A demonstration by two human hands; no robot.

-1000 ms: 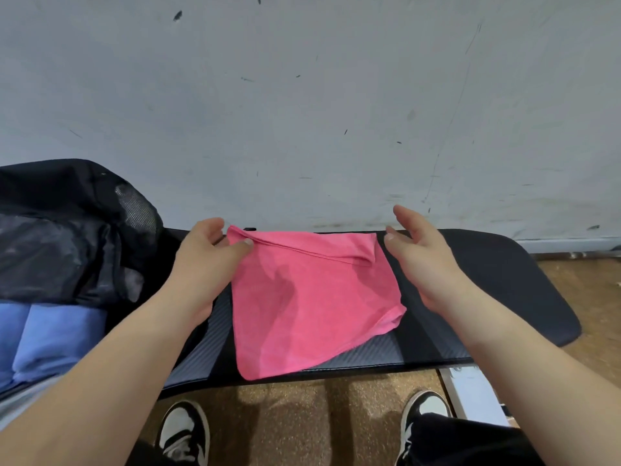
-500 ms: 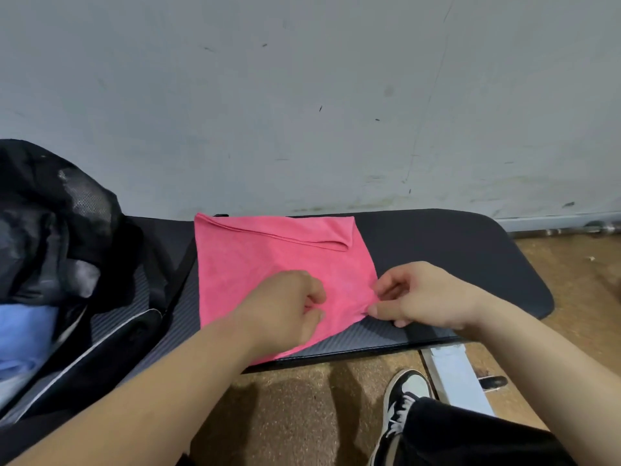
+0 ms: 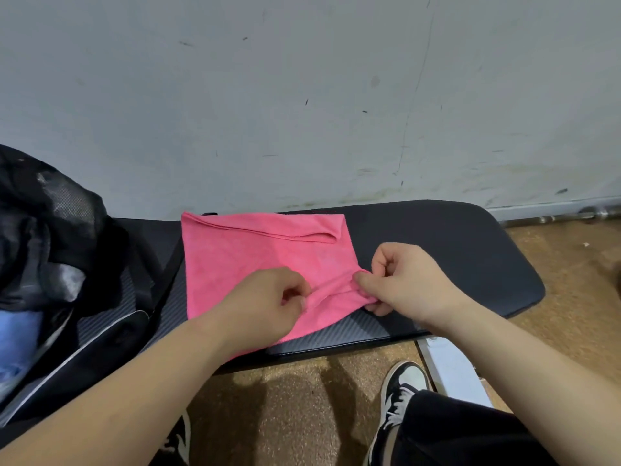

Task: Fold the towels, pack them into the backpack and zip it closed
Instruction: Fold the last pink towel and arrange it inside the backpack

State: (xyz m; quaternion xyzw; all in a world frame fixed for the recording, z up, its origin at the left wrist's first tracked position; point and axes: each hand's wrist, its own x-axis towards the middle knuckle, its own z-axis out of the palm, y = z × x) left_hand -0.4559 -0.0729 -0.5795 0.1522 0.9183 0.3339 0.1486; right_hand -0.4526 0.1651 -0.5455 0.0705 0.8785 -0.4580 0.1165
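Against the scuffed grey wall (image 3: pixel 302 95) stands a black padded bench (image 3: pixel 453 250) on brown speckled floor (image 3: pixel 571 280). At its left end sits an open black fabric backpack (image 3: pixel 67 264), a light blue towel (image 3: pixel 16 338) inside. A pink cloth towel (image 3: pixel 252 250) lies flat on the bench; my left hand (image 3: pixel 265 301) and right hand (image 3: pixel 403 280) each pinch its near edge.

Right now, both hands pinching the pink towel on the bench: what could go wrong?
1. The left hand and right hand pinch the pink towel close together, with cloth bunched between them; folding from there may set a crease.
2. Its far edge carries an uneven flap, so layers may misalign.
3. Its near edge lies by the front edge of the bench pad; a pull could drag it onto the floor.
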